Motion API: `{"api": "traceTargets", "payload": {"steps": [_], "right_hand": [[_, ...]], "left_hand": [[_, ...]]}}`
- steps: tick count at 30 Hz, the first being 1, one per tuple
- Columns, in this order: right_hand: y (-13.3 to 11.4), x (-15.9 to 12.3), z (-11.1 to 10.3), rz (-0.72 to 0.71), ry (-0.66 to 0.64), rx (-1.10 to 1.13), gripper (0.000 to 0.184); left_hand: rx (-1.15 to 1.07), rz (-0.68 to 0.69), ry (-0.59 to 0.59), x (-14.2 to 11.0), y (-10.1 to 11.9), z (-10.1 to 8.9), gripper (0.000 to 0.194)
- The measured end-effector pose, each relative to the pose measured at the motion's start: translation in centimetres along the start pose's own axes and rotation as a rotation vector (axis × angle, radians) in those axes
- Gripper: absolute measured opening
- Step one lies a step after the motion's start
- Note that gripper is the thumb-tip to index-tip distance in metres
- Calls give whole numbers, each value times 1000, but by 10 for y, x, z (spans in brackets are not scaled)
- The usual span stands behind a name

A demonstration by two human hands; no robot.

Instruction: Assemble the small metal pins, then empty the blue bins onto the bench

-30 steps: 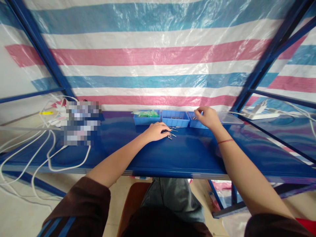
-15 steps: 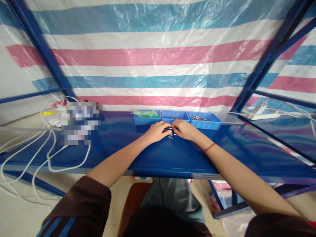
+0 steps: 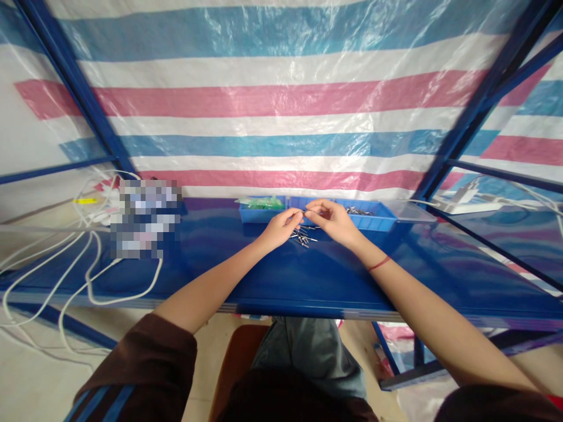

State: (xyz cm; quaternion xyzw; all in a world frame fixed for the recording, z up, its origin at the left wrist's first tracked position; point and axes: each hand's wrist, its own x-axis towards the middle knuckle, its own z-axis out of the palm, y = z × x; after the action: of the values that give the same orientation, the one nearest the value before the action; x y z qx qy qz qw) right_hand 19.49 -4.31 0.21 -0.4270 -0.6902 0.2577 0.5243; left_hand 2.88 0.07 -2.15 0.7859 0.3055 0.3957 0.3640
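1. Silvery metal pins (image 3: 303, 238) lie in a loose pile on a glossy blue table (image 3: 281, 275), just below the fingers of a seated person's two bare hands.
2. The left hand (image 3: 278, 229) pinches a small thin piece (image 3: 303, 212) between thumb and fingertips, closed tight; the piece is too small to identify.
3. The right hand (image 3: 334, 224) curves in from the other side, thumb and forefinger slightly parted near the same piece; whether it grips anything, one cannot tell.
4. Behind them stand three blue bins in a row: the left bin (image 3: 256, 217) bears green material (image 3: 264, 203), the middle bin (image 3: 295, 202) is partly hidden by the right hand, and the right bin (image 3: 373, 224) holds more metal pieces (image 3: 358, 211).
5. A red cord (image 3: 379, 264) circles the right wrist; striped plastic sheeting (image 3: 272, 99) forms the backdrop.
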Motion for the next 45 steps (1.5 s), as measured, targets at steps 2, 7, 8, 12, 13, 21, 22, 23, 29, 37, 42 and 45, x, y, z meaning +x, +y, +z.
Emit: {"api": "traceTargets", "payload": {"steps": [2, 7, 8, 12, 13, 21, 22, 23, 29, 37, 42, 45], "right_hand": [[-2, 0, 0, -16, -1, 1, 38], [-4, -1, -2, -70, 10, -133, 35], [-4, -1, -2, -99, 19, -189, 32], [-8, -3, -5, -243, 14, -415, 22], [-9, -3, -6, -267, -8, -469, 21], [1, 7, -46, -173, 117, -846, 26], [5, 8, -57, -126, 188, -890, 26], [9, 9, -68, -68, 257, -927, 26], [36, 5, -114, 256, 312, -1125, 31], [11, 8, -83, 0, 90, -879, 27], [-3, 2, -46, -29, -359, -599, 25], [0, -2, -28, -9, -536, -559, 27]], "left_hand": [[-42, -31, -19, 0, 0, 2, 34], [-60, -84, -60, -2, 3, 4, 35], [-64, -83, -61, -2, 3, 4, 34], [-30, -6, 51, -2, 1, 4, 26], [-6, 24, 92, -2, 1, 4, 24], [297, 97, -17, -6, 1, -3, 44], [362, 130, -67, -7, 2, -5, 45], [427, 162, -110, -8, 3, -6, 44], [691, 207, -321, -9, 5, -9, 31], [677, 228, -311, -9, 3, -5, 22], [721, 211, -290, -12, 7, -3, 21], [741, 172, -306, -11, 6, -3, 20]]}}
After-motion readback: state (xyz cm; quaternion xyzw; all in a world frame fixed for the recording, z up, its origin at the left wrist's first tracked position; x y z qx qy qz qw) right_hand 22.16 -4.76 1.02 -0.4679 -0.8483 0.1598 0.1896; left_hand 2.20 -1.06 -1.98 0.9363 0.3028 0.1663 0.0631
